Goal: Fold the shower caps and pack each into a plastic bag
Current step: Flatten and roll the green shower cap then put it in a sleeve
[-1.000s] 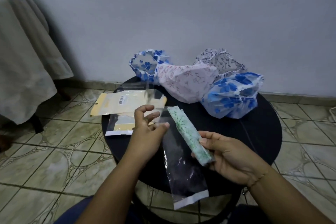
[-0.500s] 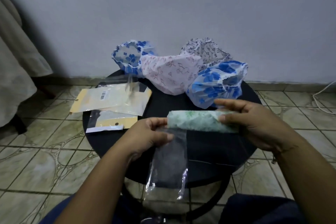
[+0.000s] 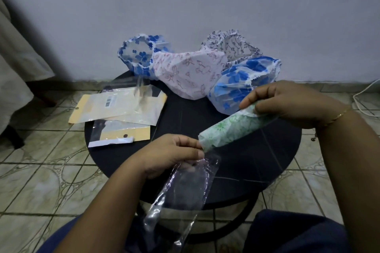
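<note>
Head view is showing the packing step for one cap in progress. Right hand (image 3: pixel 287 104) is gripping the upper end of a folded green-print shower cap (image 3: pixel 230 127), fingers curled round it, and is angling its lower end down toward the left hand (image 3: pixel 172 154). Left hand is pinching the mouth of a clear plastic bag (image 3: pixel 183 193) between thumb and curled fingers; the bag is hanging limp below it, off the near edge of the round black table (image 3: pixel 257 166). Cap's lower tip is sitting just at the bag mouth — whether it is inside yet I cannot tell. Judgement: folding of this cap looks done, insertion barely started or about to start. At the back of the table four unfolded caps are lying in a heap — two blue-flowered (image 3: pixel 139 55) (image 3: pixel 242 80), one pink-print (image 3: pixel 189 74), one dark-print (image 3: pixel 232 45). Spare flat bags (image 3: pixel 121 107) are lying at the table's left. No packed cap is visible, so most of the job seems to be remaining.
</note>
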